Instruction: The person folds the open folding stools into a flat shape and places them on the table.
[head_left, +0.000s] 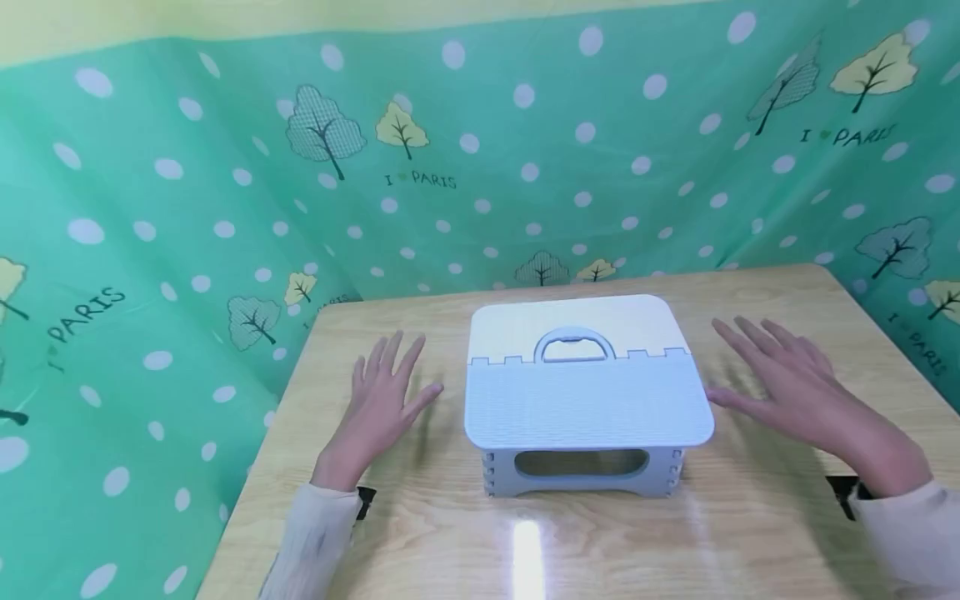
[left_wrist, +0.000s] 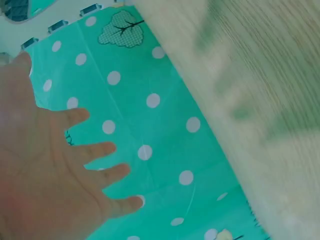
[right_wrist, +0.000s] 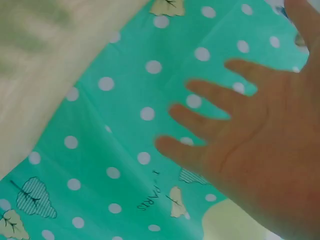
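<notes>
A folding step stool (head_left: 585,404) stands upright and unfolded on the wooden table, its top half white and half light blue, with a blue carry handle (head_left: 576,333) lying flat in the middle. To the left of the stool, my left hand (head_left: 382,400) hovers over the table with fingers spread and nothing in it. On the other side, my right hand (head_left: 787,383) is also spread and holds nothing; its thumb is close to the stool's right edge, and I cannot tell whether it touches. Both wrist views show outstretched fingers with bare palms.
The pale wooden table (head_left: 405,533) carries the stool near its middle. A green dotted cloth (head_left: 465,167) with trees and lettering hangs behind the table and down its left and right sides. A bright light reflection lies in front of the stool.
</notes>
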